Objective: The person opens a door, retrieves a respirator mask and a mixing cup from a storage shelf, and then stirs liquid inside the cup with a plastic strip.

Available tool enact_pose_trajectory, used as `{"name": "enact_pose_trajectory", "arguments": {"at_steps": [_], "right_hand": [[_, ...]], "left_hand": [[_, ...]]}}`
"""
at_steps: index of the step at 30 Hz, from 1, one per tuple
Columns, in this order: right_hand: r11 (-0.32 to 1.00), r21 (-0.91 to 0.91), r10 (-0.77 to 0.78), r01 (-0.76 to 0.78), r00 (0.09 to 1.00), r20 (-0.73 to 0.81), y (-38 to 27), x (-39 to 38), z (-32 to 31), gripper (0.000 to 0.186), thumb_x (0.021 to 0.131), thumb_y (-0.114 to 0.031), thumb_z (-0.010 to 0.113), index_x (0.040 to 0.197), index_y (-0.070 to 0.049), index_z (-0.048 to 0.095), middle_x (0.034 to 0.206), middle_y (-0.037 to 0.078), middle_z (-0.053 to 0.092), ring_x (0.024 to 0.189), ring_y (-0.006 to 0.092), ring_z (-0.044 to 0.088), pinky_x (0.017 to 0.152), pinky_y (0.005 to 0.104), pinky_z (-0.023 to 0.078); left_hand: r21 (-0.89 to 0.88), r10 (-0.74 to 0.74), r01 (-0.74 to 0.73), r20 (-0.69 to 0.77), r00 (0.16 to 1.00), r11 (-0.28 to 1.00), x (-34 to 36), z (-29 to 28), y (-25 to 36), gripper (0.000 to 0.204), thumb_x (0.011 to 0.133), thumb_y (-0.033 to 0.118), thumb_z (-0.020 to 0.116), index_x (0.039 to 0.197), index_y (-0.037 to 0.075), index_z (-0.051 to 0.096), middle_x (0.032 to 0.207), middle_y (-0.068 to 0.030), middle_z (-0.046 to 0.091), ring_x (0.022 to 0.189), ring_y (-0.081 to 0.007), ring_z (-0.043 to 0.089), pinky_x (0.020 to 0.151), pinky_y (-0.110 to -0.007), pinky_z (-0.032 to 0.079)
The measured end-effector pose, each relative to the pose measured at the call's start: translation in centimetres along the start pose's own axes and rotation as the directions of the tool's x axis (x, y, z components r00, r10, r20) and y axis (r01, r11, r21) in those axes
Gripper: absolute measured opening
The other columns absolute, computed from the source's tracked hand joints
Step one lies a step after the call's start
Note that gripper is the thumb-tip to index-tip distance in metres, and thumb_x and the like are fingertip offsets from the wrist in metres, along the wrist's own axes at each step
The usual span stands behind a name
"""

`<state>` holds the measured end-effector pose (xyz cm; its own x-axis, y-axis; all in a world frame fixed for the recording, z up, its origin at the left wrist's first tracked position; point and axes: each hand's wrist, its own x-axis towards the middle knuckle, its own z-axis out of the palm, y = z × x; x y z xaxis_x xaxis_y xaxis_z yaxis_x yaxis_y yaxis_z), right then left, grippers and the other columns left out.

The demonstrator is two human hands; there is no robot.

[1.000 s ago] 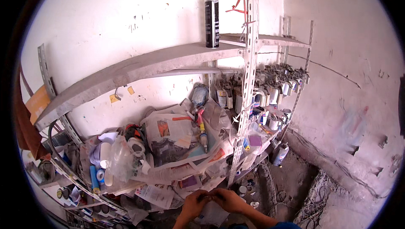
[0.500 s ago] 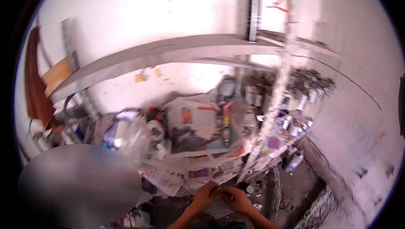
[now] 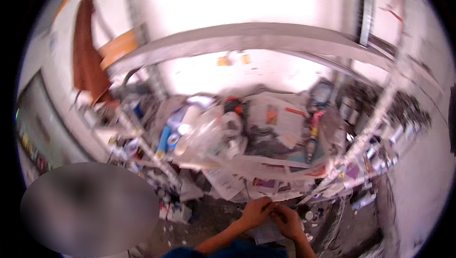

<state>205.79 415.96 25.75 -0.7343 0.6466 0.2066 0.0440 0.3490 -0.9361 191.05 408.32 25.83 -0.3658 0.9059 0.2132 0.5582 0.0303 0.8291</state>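
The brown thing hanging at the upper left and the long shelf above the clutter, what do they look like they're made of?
The brown hanging thing looks like cloth, matt and limp: it droops in soft folds. The long shelf looks like painted or dusty metal, pale grey and dull, with a thin straight edge; blur leaves it open whether it is metal or wood.

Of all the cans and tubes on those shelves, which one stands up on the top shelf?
The tall dark spray can, upright on the top shelf at the right. The blue tubes and the red-tipped cartridge lie among papers on the shelf below.
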Motion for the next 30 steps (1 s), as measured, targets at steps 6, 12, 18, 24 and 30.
{"name": "enact_pose_trajectory", "arguments": {"at_steps": [6,12,18,24,30], "right_hand": [[0.927,-0.283,-0.168,0.247,0.946,0.277,-0.2,2.3,-0.9,0.021,0.082,-0.021,0.063,0.094,-0.004,0.062,0.088,0.015,0.061,0.085,0.0393,0.060,0.073,0.0468,0.049],[0.946,-0.279,-0.145,0.167,0.984,0.099,0.9,2.2,-2.2,0.025,0.082,-0.027,0.063,0.094,-0.006,0.062,0.088,0.014,0.062,0.085,0.0367,0.062,0.071,0.0476,0.048],[0.936,-0.319,-0.150,0.147,0.989,0.015,1.7,2.1,-3.6,0.025,0.082,-0.030,0.064,0.094,-0.007,0.063,0.088,0.014,0.064,0.084,0.0358,0.063,0.071,0.0460,0.050],[0.966,-0.250,-0.054,0.065,0.997,0.053,2.1,2.6,-5.1,0.024,0.081,-0.022,0.066,0.098,-0.004,0.064,0.091,0.016,0.064,0.084,0.0345,0.063,0.074,0.0411,0.050],[0.972,-0.217,-0.080,0.093,0.995,0.065,2.3,3.2,-5.1,0.025,0.083,-0.026,0.064,0.098,-0.006,0.064,0.091,0.015,0.065,0.085,0.0359,0.063,0.073,0.0439,0.050]], "left_hand": [[-0.179,-0.278,0.291,0.099,0.956,0.940,0.1,-1.8,-1.4,0.029,0.096,0.029,0.056,0.093,0.002,0.066,0.074,-0.0056,0.060,0.070,-0.0125,0.052,0.064,-0.029,0.042],[-0.336,-0.276,0.341,0.226,0.934,0.878,2.1,-0.9,-1.1,0.024,0.094,0.023,0.062,0.099,0.000,0.064,0.089,-0.0043,0.066,0.083,-0.0114,0.058,0.076,-0.026,0.045],[-0.372,-0.218,0.324,0.299,0.929,0.870,3.4,-0.5,0.3,0.021,0.091,0.016,0.065,0.104,-0.001,0.063,0.098,-0.0078,0.067,0.093,-0.0136,0.060,0.085,-0.028,0.046],[-0.264,-0.222,0.320,0.343,0.913,0.910,4.9,-0.4,1.9,0.020,0.091,0.012,0.064,0.106,-0.001,0.063,0.098,-0.0089,0.067,0.095,-0.0155,0.062,0.087,-0.029,0.047],[-0.209,-0.232,0.305,0.312,0.921,0.929,5.3,-0.1,-0.1,0.018,0.090,0.011,0.064,0.104,-0.001,0.063,0.099,-0.0091,0.067,0.093,-0.0170,0.063,0.085,-0.031,0.049]]}}
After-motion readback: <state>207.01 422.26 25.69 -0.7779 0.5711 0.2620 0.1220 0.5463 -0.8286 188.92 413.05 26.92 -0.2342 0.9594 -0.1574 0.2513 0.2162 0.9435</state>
